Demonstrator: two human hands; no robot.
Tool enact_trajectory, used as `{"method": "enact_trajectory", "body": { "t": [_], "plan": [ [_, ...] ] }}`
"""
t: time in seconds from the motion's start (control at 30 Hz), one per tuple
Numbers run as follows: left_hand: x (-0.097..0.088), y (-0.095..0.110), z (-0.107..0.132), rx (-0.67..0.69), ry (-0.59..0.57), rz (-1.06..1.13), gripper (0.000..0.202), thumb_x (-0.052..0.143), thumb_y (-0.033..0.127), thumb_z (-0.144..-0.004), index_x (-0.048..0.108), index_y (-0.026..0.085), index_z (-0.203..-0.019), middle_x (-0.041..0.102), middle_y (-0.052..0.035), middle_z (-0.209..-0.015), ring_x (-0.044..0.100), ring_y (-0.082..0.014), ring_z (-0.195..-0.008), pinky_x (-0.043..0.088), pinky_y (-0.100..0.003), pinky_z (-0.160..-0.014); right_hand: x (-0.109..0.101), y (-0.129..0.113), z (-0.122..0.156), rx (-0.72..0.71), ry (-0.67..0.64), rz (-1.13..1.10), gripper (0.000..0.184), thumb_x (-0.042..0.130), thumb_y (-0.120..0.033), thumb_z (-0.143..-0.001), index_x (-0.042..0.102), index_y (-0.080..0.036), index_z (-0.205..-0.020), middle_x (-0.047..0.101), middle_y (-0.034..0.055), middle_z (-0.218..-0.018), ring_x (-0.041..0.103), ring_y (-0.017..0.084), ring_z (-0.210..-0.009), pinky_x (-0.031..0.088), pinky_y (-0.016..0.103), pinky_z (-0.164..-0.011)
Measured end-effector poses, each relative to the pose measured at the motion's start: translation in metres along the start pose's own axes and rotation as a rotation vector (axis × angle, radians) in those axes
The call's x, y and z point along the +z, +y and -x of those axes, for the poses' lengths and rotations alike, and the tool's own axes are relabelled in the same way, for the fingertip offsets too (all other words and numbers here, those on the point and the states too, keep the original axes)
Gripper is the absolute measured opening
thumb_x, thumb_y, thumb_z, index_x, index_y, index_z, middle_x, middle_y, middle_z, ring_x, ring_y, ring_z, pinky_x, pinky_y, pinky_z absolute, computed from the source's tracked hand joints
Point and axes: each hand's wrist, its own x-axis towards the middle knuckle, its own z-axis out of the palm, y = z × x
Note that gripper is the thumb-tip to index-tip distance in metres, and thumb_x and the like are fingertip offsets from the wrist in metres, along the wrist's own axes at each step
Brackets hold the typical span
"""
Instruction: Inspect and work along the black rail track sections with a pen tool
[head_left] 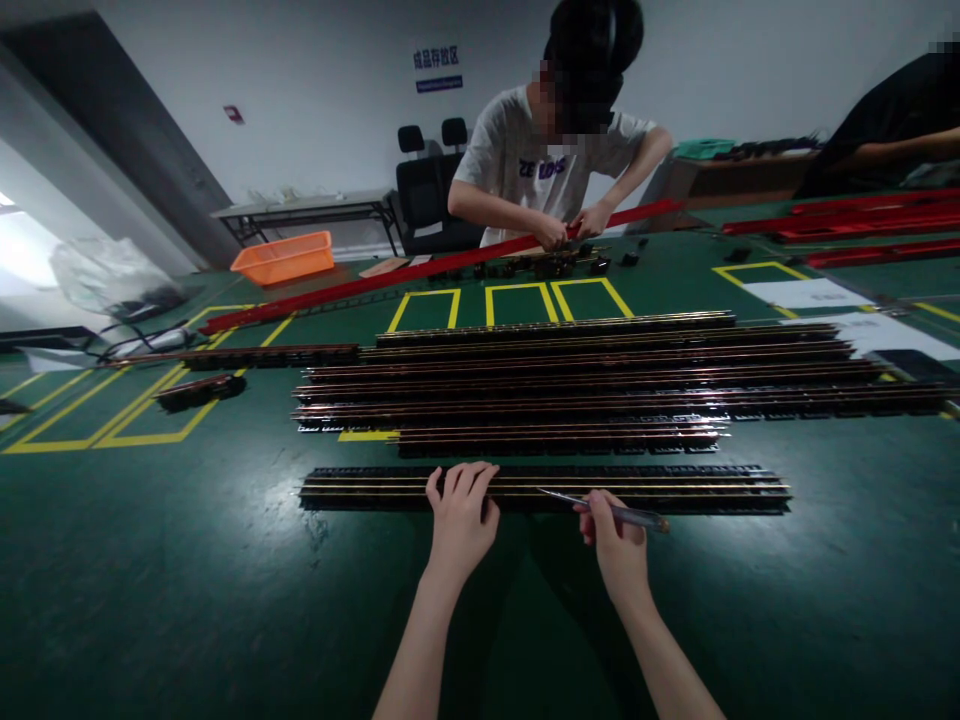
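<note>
A long black strip with gold-coloured rods lies crosswise on the green table right in front of me. My left hand is laid over its middle, fingers bent across the far side and thumb near the front edge, holding it against the table. In my right hand is a slim pointed tool, like an awl or screwdriver, with a thin metal tip and greyish handle. Its tip points left and is at the rods, a short way right of my left hand; whether it touches them I cannot tell.
Several similar strips with copper-coloured rods lie stacked just beyond. A short black piece lies to the left. Across the table a co-worker holds a long red bar. An orange basket stands far left; more red bars lie far right.
</note>
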Motion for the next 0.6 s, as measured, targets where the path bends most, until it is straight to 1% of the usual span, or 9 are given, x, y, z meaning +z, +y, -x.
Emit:
{"method": "enact_trajectory", "body": {
  "t": [0.3,0.43,0.6],
  "plan": [
    [0.004,-0.0018,0.0014,0.011,0.027,-0.01,0.036,0.044,0.013,-0.078,0.055,0.024,-0.111,0.062,-0.0038,-0.108,0.052,-0.0222,-0.107,0.022,-0.051,-0.103,0.0001,-0.0005,0.0014,-0.003,0.016,-0.008,0.043,0.056,-0.058,-0.075,0.058,-0.017,-0.06,0.053,-0.0012,-0.05,0.046,0.009,-0.042,0.035,0.02,-0.038],
    [0.0042,-0.0022,0.0014,0.012,0.017,-0.011,0.036,0.043,0.013,-0.078,0.054,0.025,-0.11,0.062,-0.0037,-0.109,0.051,-0.0224,-0.108,0.021,-0.051,-0.103,-0.0007,0.0004,0.0007,-0.006,0.028,-0.018,0.044,0.056,-0.059,-0.074,0.059,-0.017,-0.06,0.052,-0.0011,-0.05,0.046,0.009,-0.042,0.035,0.02,-0.037],
    [-0.0002,-0.0015,-0.0001,0.018,-0.011,-0.011,0.035,0.045,0.014,-0.079,0.054,0.024,-0.112,0.062,-0.0036,-0.11,0.051,-0.0225,-0.109,0.021,-0.051,-0.103,-0.0017,-0.0018,0.0013,0.011,0.041,-0.013,0.045,0.055,-0.059,-0.075,0.059,-0.017,-0.061,0.052,-0.0016,-0.05,0.046,0.009,-0.043,0.035,0.019,-0.038]
  ]
}}
